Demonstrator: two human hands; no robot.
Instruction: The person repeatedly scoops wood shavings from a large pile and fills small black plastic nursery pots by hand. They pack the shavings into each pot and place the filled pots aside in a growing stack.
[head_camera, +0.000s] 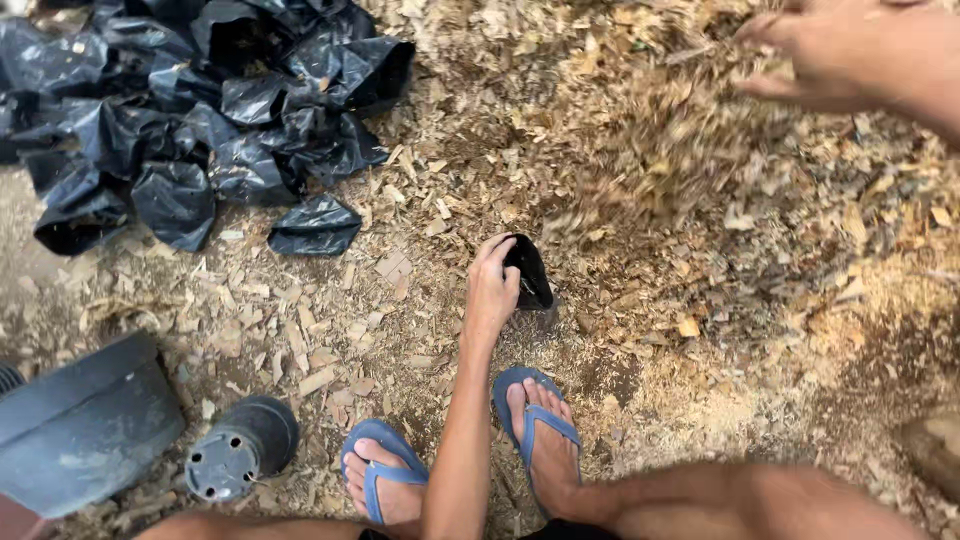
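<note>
Small black plastic bag (528, 272) at centre of view, standing mouth-up on a bed of pale, flaky wood shavings (700, 200), rim pinched open by fingers of left hand (492, 288); contents not discernible. Right hand (830, 50) at 1 o'clock, blurred above the shavings, fingers loosely curled, grip impossible to tell. Heap of crumpled glossy black bags (200, 110) at 10 o'clock; dark round pot (240, 448) tipped on its side, holed base showing, at 8 o'clock beside blue sandals (385, 470).

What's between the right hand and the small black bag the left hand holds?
Head view: only loose wood shavings, some blurred in mid-air, lie between the right hand and the small black bag held by the left hand.
</note>
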